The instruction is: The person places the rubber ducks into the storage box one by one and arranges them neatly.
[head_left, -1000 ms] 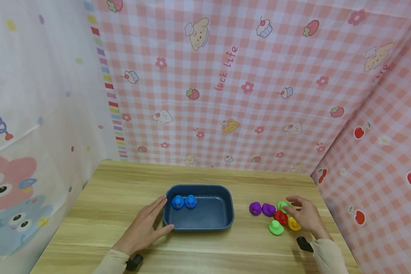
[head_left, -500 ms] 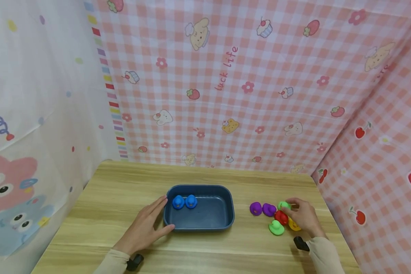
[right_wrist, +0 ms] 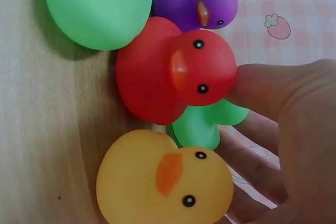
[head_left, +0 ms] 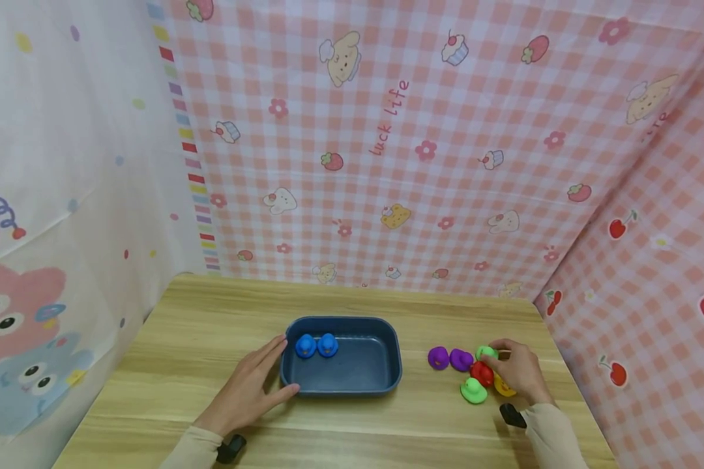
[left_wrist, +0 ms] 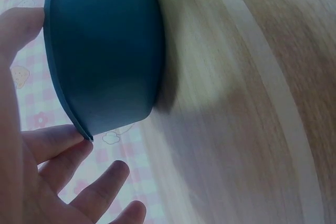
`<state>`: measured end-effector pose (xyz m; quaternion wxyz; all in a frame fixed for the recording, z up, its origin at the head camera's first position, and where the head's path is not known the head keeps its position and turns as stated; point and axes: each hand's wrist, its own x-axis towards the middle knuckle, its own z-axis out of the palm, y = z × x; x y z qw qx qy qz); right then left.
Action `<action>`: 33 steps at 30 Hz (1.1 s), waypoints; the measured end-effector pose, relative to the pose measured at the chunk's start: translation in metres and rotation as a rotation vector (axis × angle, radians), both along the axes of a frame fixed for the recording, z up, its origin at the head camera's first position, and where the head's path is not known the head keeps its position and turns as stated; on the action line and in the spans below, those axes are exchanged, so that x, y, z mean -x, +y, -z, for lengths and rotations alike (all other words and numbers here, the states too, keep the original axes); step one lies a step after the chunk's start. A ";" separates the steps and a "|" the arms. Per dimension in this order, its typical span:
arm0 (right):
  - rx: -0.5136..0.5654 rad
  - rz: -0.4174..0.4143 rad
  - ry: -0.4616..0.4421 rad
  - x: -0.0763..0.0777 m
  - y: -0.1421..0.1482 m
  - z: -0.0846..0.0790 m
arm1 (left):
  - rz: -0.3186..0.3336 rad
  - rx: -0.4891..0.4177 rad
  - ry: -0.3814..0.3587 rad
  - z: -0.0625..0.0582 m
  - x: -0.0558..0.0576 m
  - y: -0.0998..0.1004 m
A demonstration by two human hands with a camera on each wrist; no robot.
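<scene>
My left hand (head_left: pixel 248 385) rests against the left end of a dark blue rectangular basin (head_left: pixel 341 393), thumb and fingertips at its rim; the fingers are spread and fairly straight. Two blue rubber ducks (head_left: pixel 317 346) sit in the basin's far left corner. On the right, my right hand (head_left: pixel 521 370) pinches the far green rubber duck (head_left: pixel 486 352) between thumb and fingers. A red duck (right_wrist: pixel 152 77) stands in front of it and partly hides it in the right wrist view. Beside the hand is a yellow duck (right_wrist: pixel 163 182), partly covered in the head view.
Two purple ducks (head_left: pixel 450 359) stand left of the group, and another green duck (head_left: pixel 474 390) is at its near side. All stand close together on the wooden table (head_left: pixel 352 430). Patterned cloth (head_left: pixel 364 163) hangs behind and at both sides.
My right hand has moved slightly left and lowered over the far green duck, its thumb and fingers closing in on it. The left hand and the basin have stayed in place.
</scene>
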<state>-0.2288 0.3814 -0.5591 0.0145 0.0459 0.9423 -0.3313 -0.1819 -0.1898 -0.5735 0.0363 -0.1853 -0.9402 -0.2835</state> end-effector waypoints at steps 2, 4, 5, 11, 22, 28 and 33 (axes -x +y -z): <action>0.004 -0.001 0.000 0.000 0.000 -0.001 | 0.002 -0.001 -0.001 0.000 0.000 0.000; 0.008 -0.004 0.001 0.000 0.000 -0.001 | 0.003 -0.001 -0.002 0.000 0.000 0.000; 0.010 -0.006 0.000 0.000 0.000 -0.001 | 0.003 -0.001 -0.004 0.000 0.000 0.000; 0.023 -0.017 -0.002 -0.001 0.001 -0.001 | -0.002 -0.005 -0.019 0.000 0.000 0.000; 0.079 -0.043 0.070 -0.005 -0.004 -0.013 | 0.002 -0.008 0.010 0.001 0.000 0.000; 0.091 -0.080 0.124 -0.007 -0.018 -0.031 | 0.005 -0.012 -0.002 0.001 0.000 -0.001; 0.133 -0.118 0.173 -0.007 -0.033 -0.043 | 0.006 -0.015 -0.006 0.000 0.000 -0.001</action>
